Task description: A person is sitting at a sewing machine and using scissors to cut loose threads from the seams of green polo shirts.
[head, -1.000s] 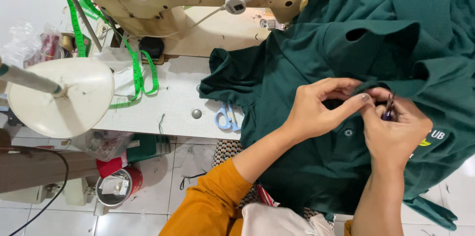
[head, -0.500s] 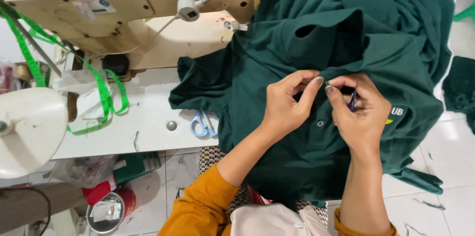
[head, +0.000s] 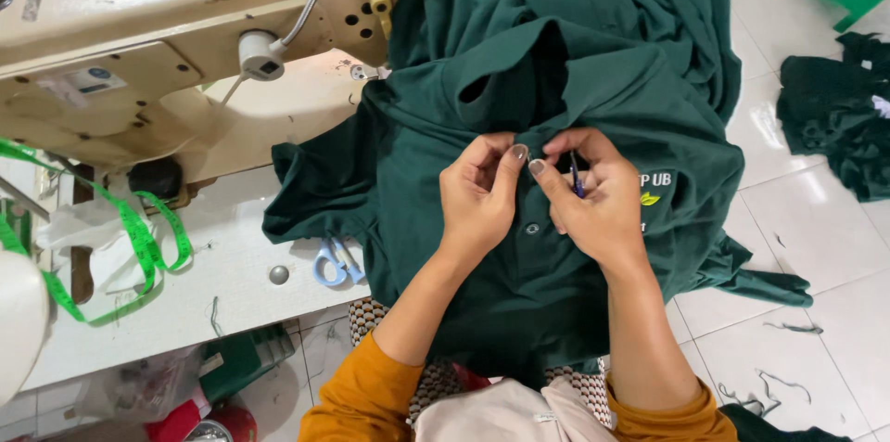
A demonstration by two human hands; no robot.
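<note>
Looking down from my head, I am pinching the soft, limp dark green shirt (head: 556,117), draped over the counter (head: 232,275) beside the sewing machine (head: 167,52), at its button placket with my left hand (head: 477,196), while my right hand (head: 598,201) is gripping a small thread snipper (head: 576,175).
</note>
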